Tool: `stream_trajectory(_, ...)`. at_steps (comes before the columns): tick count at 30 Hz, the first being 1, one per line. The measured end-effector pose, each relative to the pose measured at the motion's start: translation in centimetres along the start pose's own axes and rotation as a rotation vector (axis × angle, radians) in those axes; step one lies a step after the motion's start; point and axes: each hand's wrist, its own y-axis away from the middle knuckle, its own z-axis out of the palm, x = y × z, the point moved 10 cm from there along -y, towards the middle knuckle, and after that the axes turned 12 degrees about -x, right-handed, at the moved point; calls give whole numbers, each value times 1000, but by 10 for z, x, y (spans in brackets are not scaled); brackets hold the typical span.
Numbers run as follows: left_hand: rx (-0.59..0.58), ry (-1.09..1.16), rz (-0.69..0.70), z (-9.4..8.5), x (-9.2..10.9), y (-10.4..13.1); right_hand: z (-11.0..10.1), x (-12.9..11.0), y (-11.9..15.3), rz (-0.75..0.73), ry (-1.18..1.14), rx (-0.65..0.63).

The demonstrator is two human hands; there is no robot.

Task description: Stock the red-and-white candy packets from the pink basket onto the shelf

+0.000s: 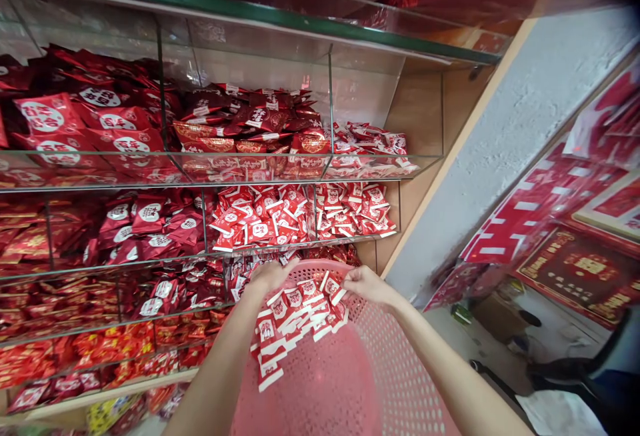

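Observation:
A pink perforated plastic basket [400, 356] is tilted away from me, its far rim up against the shelves. Small red-and-white packets [295, 309] lie heaped along its far wall. My left hand [270, 277] is closed on the far left of the rim, its fingertips partly out of sight. On the right of the rim, my right hand [371, 287] is closed too, with its fingers curled inward beside one raised packet [332, 287]. Just beyond the rim, shelf bins hold similar red-and-white packets [263, 219].
Glass-fronted shelves [250, 186] hold red packets in divided bins, with glass edges above my hands. A wooden side panel [425, 176] and a pale wall [480, 143] bound them on the right. Red printed goods [540, 203] and a black chair part [570, 369] are farther right.

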Motion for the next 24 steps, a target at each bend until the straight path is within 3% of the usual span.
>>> stream_trajectory(8, 5, 5, 15, 0, 1, -2, 9, 17, -3, 90, -129, 36)
stream_trajectory(15, -6, -19, 25, 1, 2, -2, 5, 21, 0, 186, 245, 89)
stream_trajectory(24, -14, -15, 20, -1, 5, 3, 9, 29, 4, 257, 273, 9)
